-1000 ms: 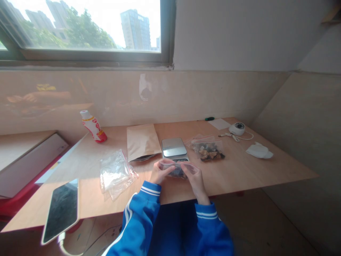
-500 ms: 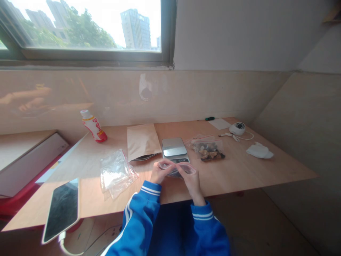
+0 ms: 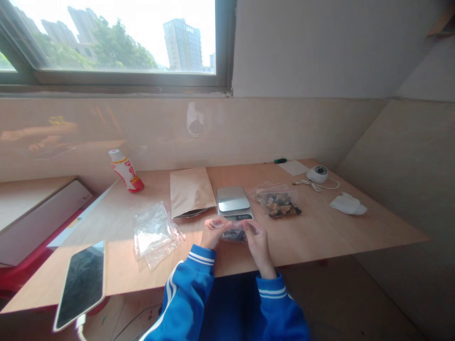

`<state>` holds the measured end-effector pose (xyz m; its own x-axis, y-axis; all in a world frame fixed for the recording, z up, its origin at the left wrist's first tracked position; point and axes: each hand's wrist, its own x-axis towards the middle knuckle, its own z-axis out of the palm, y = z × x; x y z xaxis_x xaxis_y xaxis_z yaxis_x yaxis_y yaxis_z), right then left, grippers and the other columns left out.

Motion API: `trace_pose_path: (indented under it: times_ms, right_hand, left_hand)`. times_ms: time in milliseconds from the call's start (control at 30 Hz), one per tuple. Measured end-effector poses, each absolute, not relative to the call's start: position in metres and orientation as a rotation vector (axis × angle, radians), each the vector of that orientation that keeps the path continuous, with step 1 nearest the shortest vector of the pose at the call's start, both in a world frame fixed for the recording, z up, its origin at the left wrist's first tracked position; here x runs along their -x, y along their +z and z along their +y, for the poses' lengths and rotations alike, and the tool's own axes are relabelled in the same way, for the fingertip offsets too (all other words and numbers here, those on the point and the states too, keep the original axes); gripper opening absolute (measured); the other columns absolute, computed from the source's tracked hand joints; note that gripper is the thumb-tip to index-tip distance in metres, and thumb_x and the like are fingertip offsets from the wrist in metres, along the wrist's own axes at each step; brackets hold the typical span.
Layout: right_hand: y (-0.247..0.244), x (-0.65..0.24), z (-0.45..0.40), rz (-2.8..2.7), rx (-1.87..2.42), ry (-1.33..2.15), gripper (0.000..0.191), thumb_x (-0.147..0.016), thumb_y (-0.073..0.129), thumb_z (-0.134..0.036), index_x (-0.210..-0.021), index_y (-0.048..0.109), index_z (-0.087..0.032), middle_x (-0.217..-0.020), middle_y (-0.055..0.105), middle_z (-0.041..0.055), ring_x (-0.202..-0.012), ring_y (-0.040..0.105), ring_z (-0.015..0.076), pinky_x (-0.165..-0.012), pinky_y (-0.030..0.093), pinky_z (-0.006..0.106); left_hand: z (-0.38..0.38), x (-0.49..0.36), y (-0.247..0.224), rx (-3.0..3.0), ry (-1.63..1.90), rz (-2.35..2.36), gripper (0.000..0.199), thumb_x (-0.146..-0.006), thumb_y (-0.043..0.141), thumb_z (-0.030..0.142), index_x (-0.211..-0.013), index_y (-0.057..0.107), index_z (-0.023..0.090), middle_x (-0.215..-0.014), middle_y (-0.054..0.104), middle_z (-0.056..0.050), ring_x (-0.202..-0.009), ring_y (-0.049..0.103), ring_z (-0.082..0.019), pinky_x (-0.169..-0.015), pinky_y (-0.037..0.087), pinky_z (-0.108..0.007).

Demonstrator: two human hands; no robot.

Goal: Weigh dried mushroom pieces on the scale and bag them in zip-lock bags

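Between my two hands is a clear zip-lock bag (image 3: 234, 234) with dark pieces inside, resting low at the table's front. My left hand (image 3: 213, 230) pinches its top edge on the left, and my right hand (image 3: 256, 238) pinches the same edge on the right. Just beyond the bag stands a digital kitchen scale (image 3: 233, 200) with a bare metal plate; my fingers are close to its display. Right of the scale lies a filled zip-lock bag (image 3: 282, 204) of brown dried pieces. A brown kraft pouch (image 3: 192, 192) lies to the left of the scale.
Clear plastic bags (image 3: 156, 232) lie left of my hands. A phone (image 3: 82, 282) with a cable overhangs the table's front left edge. A bottle (image 3: 127, 173) stands at the back left. Further right are a white camera (image 3: 317, 174), a crumpled tissue (image 3: 348, 203) and a green-handled screwdriver (image 3: 280, 161).
My hands have moved slightly apart along the bag's top edge, from meeting at the middle. More of the dark contents shows below them. The view has tilted a little.
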<state>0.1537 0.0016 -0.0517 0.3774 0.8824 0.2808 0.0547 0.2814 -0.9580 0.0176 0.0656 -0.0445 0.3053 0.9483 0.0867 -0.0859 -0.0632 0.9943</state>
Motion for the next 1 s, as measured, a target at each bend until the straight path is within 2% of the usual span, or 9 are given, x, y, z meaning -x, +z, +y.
trace_pose_path:
  times_ms: [233, 333, 433, 533, 600, 667, 767, 867, 1000]
  right_hand:
    - [-0.047, -0.15, 0.003, -1.013, 1.202, 0.674, 0.029, -0.083, 0.06, -0.044, -0.077, 0.066, -0.017, -0.074, 0.07, 0.0057, -0.073, 0.066, 0.0198, -0.072, 0.053, 0.031]
    - [-0.044, -0.176, 0.002, -0.987, 1.264, 0.664, 0.034, -0.079, 0.062, -0.049, -0.077, 0.069, -0.016, -0.065, 0.068, 0.004, -0.066, 0.064, 0.0189, -0.066, 0.052, 0.03]
    - [-0.045, -0.222, 0.006, -0.792, 1.377, 0.494, 0.04, -0.071, 0.066, -0.054, -0.076, 0.069, -0.014, -0.057, 0.063, 0.0022, -0.056, 0.059, 0.0174, -0.058, 0.05, 0.03]
    - [-0.047, -0.274, 0.014, -0.765, 1.436, 0.432, 0.054, -0.063, 0.071, -0.057, -0.095, 0.066, -0.014, -0.057, 0.064, 0.0013, -0.057, 0.061, 0.019, -0.062, 0.051, 0.034]
    - [-0.046, -0.301, 0.02, -0.83, 1.565, 0.427, 0.065, -0.061, 0.069, -0.063, -0.101, 0.063, -0.012, -0.057, 0.063, 0.0027, -0.058, 0.063, 0.0225, -0.063, 0.051, 0.037]
    - [-0.043, -0.314, 0.021, -0.875, 1.77, 0.241, 0.072, -0.062, 0.064, -0.068, -0.105, 0.062, -0.01, -0.07, 0.068, 0.0112, -0.07, 0.065, 0.0291, -0.069, 0.05, 0.044]
    - [-0.039, -0.307, 0.011, -0.839, 1.929, -0.342, 0.079, -0.07, 0.06, -0.066, -0.121, 0.053, -0.005, -0.11, 0.063, 0.0269, -0.103, 0.058, 0.0396, -0.086, 0.042, 0.054]
    - [-0.05, -0.283, -0.009, -0.871, 1.86, -0.633, 0.067, -0.08, 0.055, -0.057, -0.124, 0.052, -0.007, -0.118, 0.057, 0.0266, -0.114, 0.05, 0.0394, -0.092, 0.038, 0.053]
    - [-0.086, -0.265, -0.016, -1.169, 1.867, -0.562, 0.055, -0.085, 0.048, -0.053, -0.119, 0.055, -0.011, -0.122, 0.054, 0.0239, -0.112, 0.051, 0.0364, -0.09, 0.039, 0.051]
  left_hand:
    - [0.068, -0.021, -0.052, -1.249, 1.015, 0.779, 0.034, -0.064, 0.076, 0.044, -0.063, 0.066, 0.013, -0.061, 0.065, -0.003, -0.062, 0.058, -0.014, -0.063, 0.045, -0.026]
    - [0.07, -0.022, -0.055, -1.241, 0.951, 0.696, 0.04, -0.07, 0.07, 0.051, -0.077, 0.07, 0.012, -0.069, 0.069, -0.006, -0.065, 0.061, -0.016, -0.065, 0.046, -0.027]
    - [0.072, -0.021, -0.054, -1.215, 0.996, 0.665, 0.043, -0.077, 0.061, 0.053, -0.086, 0.071, 0.012, -0.072, 0.069, -0.007, -0.065, 0.06, -0.015, -0.064, 0.044, -0.026]
    - [0.073, -0.019, -0.052, -1.172, 1.078, 0.67, 0.036, -0.078, 0.061, 0.048, -0.082, 0.069, 0.013, -0.07, 0.067, -0.006, -0.063, 0.058, -0.014, -0.062, 0.043, -0.026]
    - [0.073, -0.017, -0.052, -1.178, 1.09, 0.671, 0.033, -0.078, 0.06, 0.044, -0.08, 0.068, 0.013, -0.069, 0.066, -0.005, -0.063, 0.057, -0.014, -0.061, 0.042, -0.025]
    - [0.074, -0.017, -0.053, -1.195, 1.097, 0.669, 0.03, -0.078, 0.06, 0.042, -0.078, 0.068, 0.013, -0.068, 0.065, -0.005, -0.062, 0.057, -0.014, -0.061, 0.042, -0.025]
    - [0.074, -0.017, -0.055, -1.21, 1.126, 0.679, 0.028, -0.08, 0.057, 0.039, -0.077, 0.066, 0.013, -0.067, 0.063, -0.004, -0.061, 0.057, -0.014, -0.06, 0.042, -0.026]
    - [0.075, -0.017, -0.056, -1.299, 1.182, 0.706, 0.025, -0.082, 0.052, 0.036, -0.077, 0.064, 0.014, -0.07, 0.063, -0.004, -0.063, 0.057, -0.015, -0.061, 0.043, -0.027]
    - [0.077, -0.01, -0.058, -1.648, 1.391, 0.888, 0.02, -0.081, 0.049, 0.027, -0.08, 0.066, 0.017, -0.082, 0.064, -0.006, -0.081, 0.059, -0.02, -0.076, 0.046, -0.032]
